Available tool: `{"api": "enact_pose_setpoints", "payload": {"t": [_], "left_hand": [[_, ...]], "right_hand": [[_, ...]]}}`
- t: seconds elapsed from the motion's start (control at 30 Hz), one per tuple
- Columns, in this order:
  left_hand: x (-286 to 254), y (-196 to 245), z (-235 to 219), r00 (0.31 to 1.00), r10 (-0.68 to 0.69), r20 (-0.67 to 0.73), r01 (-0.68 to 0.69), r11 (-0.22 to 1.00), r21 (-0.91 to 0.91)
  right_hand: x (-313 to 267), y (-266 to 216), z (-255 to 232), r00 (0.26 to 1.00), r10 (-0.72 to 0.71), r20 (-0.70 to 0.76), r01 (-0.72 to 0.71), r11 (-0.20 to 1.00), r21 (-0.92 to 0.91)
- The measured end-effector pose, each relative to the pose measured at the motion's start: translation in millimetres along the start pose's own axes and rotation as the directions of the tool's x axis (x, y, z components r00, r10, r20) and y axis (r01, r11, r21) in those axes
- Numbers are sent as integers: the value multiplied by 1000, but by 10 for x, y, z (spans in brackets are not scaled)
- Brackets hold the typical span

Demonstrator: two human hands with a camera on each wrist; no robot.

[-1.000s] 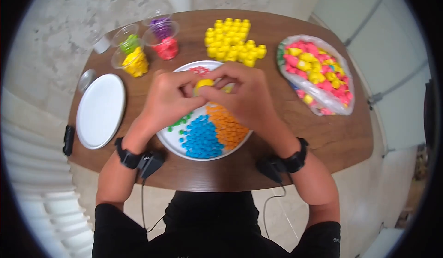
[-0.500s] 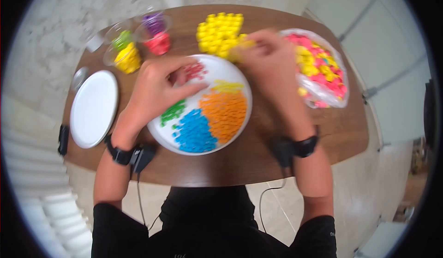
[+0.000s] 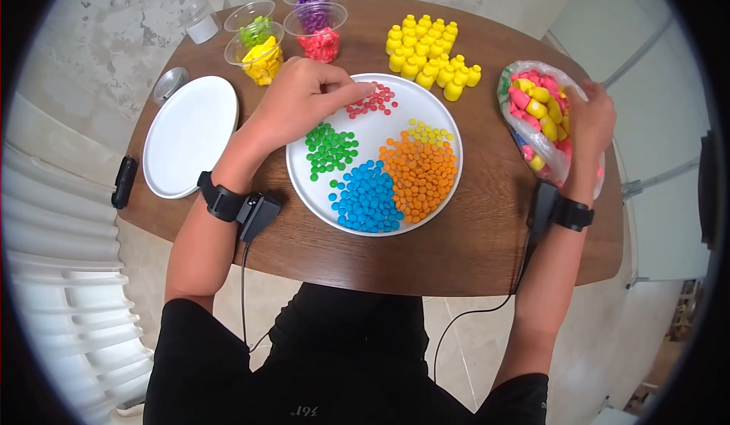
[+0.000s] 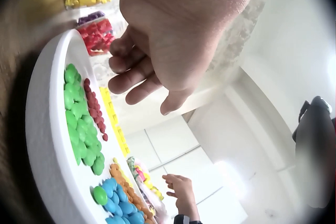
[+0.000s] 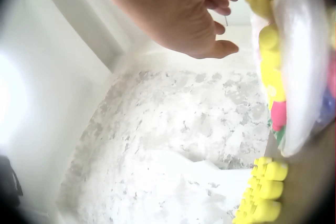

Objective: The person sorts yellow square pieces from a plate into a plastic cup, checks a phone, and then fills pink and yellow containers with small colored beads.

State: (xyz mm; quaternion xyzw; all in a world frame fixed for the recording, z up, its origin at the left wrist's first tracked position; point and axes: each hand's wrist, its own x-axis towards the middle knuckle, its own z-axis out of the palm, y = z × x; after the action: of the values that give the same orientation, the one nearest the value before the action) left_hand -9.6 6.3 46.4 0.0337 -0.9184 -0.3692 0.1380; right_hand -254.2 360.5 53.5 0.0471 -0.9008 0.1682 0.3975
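Note:
My left hand hovers over the far left rim of a round white plate, thumb and fingers apart around nothing. Small round candies lie there in colour groups: red by my fingertips, green, blue, orange and a few yellow. Far to the right, my right hand reaches over a clear plastic bag of pink and yellow little bottles. In the right wrist view its fingers are loosely bent beside the bag, holding nothing.
Small yellow bottles stand grouped behind the plate. Clear cups with yellow, red, green and purple pieces stand at the back left. A second white plate lies left, near a clear round container.
Both hands were together over the plate at a small yellow bottle. My right hand moved to the yellow group, let go of the bottle, then went right to the bag. My left hand stayed by the plate.

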Motion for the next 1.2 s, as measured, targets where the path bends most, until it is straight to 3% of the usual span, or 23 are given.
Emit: {"api": "enact_pose_setpoints", "payload": {"t": [0.07, 0.17, 0.23, 0.33, 0.47, 0.53, 0.67, 0.77, 0.83, 0.87, 0.93, 1.07, 1.2], "left_hand": [[-5, -12, 33, 998, 32, -49, -33, 999, -21], [-20, 3, 50, 995, 54, -87, -56, 998, -13], [-27, 21, 53, 996, 56, -73, -56, 998, 0], [-27, 4, 77, 995, 66, -71, -65, 998, 24], [-37, -38, 111, 993, 90, -77, -89, 996, 23], [-47, -49, 124, 990, 115, -87, -113, 993, 29], [-56, -64, 171, 987, 157, -45, -156, 987, 24], [-74, -34, 206, 986, 164, -32, -163, 986, 17], [-87, -2, 229, 986, 163, -30, -163, 986, 25], [-83, 16, 249, 980, 197, -26, -197, 980, 11], [-93, 61, 272, 974, 227, -26, -227, 974, 2], [-150, 158, 310, 973, 233, 7, -233, 972, 30], [-156, 202, 289, 971, 228, 74, -232, 971, 55]], "right_hand": [[-73, -257, -96, 996, -93, -4, 92, 969, 229], [-397, -756, -57, 971, -229, 74, 146, 806, 574], [-606, -951, 77, 895, -423, 142, 234, 716, 658], [-812, -1166, 56, 841, -428, 331, 167, 788, 593], [-851, -1168, 186, 815, -475, 330, 204, 770, 604], [-843, -1168, 170, 785, -413, 463, 69, 800, 596], [-824, -1075, 220, 785, -406, 469, 16, 769, 639], [-810, -1068, 164, 800, -393, 453, -73, 686, 724], [-771, -1111, 50, 815, -332, 474, -257, 526, 811], [-764, -1155, -43, 813, -339, 474, -256, 522, 813], [-786, -1264, -284, 698, -357, 621, -482, 407, 776], [-912, -1423, -533, 586, -531, 612, -482, 379, 790], [-1056, -1491, -534, 578, -623, 527, -433, 313, 845]]}}
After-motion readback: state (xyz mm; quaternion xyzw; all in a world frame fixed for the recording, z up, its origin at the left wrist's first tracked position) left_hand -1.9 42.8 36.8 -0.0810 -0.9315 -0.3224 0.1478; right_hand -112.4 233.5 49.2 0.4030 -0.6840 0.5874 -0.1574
